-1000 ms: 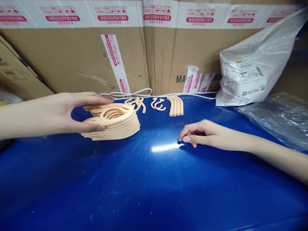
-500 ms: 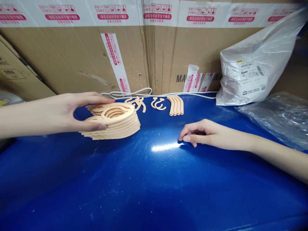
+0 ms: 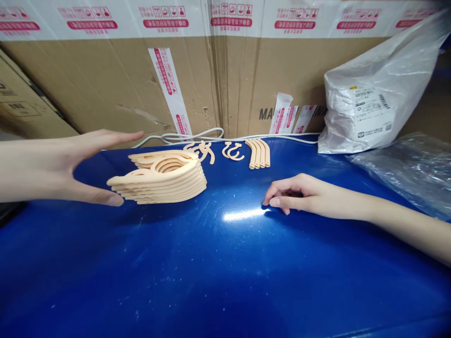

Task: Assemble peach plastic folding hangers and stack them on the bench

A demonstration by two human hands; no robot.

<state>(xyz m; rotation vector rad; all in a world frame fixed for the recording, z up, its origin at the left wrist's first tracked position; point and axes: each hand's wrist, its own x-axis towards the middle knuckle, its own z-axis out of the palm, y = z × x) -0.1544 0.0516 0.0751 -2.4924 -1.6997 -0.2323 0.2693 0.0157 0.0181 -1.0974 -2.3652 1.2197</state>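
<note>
A stack of cream plastic hanger pieces (image 3: 169, 188) with curved, rounded ends lies on the blue tabletop (image 3: 225, 263), left of centre. Just left of it is my left hand (image 3: 58, 162), apart from the stack, its thumb and fingers spread wide with nothing between them. My right hand (image 3: 296, 192) rests on the table to the right, fingers loosely curled in toward the thumb, and no object shows in it. Behind the stack lie small cream hooks (image 3: 230, 151) and, nearer my right hand, a row of several short curved cream bars (image 3: 260, 155).
Large cardboard boxes (image 3: 116, 84) with printed tape stand along the table's back. A white cable (image 3: 193, 137) runs at their foot. At the back right are a white plastic parcel bag (image 3: 373, 94) with a label and crumpled clear plastic wrap (image 3: 416, 173).
My left hand has let go of the hanger-piece stack and drawn back to the left, its fingers spreading. The stack and my right hand have stayed in place.
</note>
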